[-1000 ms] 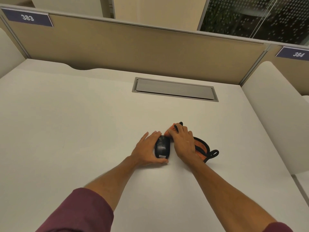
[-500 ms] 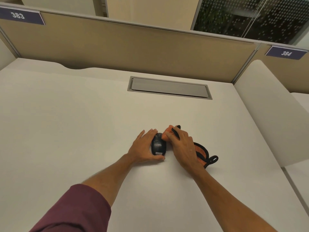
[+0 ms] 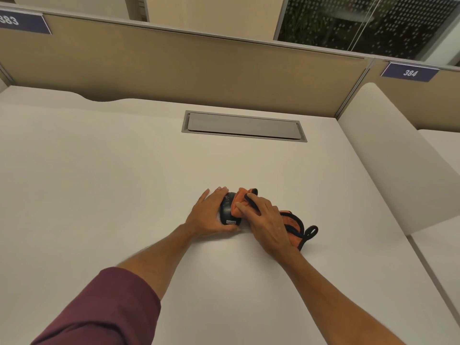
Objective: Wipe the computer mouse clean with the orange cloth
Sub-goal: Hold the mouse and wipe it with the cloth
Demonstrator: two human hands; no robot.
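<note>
A dark computer mouse (image 3: 227, 211) with a small label at its near end lies on the white desk (image 3: 112, 183). My left hand (image 3: 207, 215) wraps its left side and near end and holds it in place. My right hand (image 3: 266, 221) presses the orange cloth (image 3: 239, 201) with black trim onto the mouse's right top. The rest of the cloth trails under my palm to the right, where its black loop (image 3: 310, 232) lies on the desk. The mouse's right side is hidden by the cloth.
A grey cable hatch (image 3: 244, 127) is set flush into the desk further back. A tan partition (image 3: 186, 68) closes off the far edge. A white side divider (image 3: 398, 155) rises along the right.
My right hand has pushed the cloth leftward, from beside the mouse up onto its top. My left hand keeps its hold on the mouse.
</note>
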